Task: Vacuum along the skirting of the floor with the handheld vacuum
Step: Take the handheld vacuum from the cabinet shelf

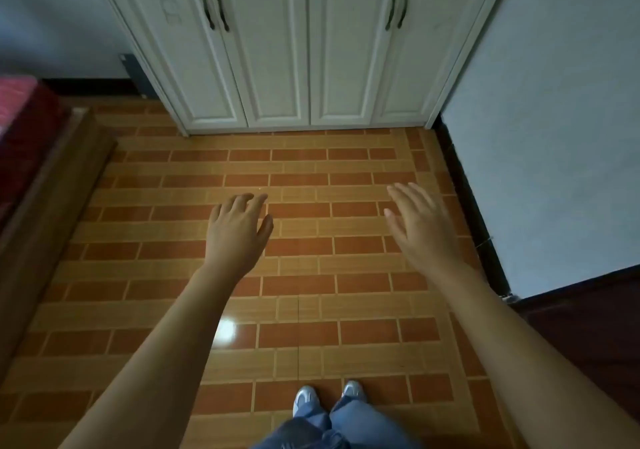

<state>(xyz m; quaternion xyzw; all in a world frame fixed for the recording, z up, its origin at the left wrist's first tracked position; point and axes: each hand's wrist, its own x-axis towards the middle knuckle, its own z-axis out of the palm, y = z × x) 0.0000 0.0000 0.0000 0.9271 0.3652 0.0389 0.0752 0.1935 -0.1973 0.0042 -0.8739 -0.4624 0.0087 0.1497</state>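
I stand on a brick-patterned orange tile floor [298, 178]. My left hand [239, 230] is stretched out over the floor with its fingers apart and nothing in it. My right hand [420, 226] is held out too, palm turned inward, fingers spread and empty. A dark skirting [467, 206] runs along the foot of the right wall, from the wardrobe corner toward me. Another dark skirting strip [90, 86] lies under the far left wall. No handheld vacuum is in view.
A white wardrobe [304, 50] with dark handles closes off the far side. A wooden bed frame [45, 206] with red bedding lies at the left. A dark door or panel [581, 337] is at the lower right. My shoes [327, 396] are at the bottom.
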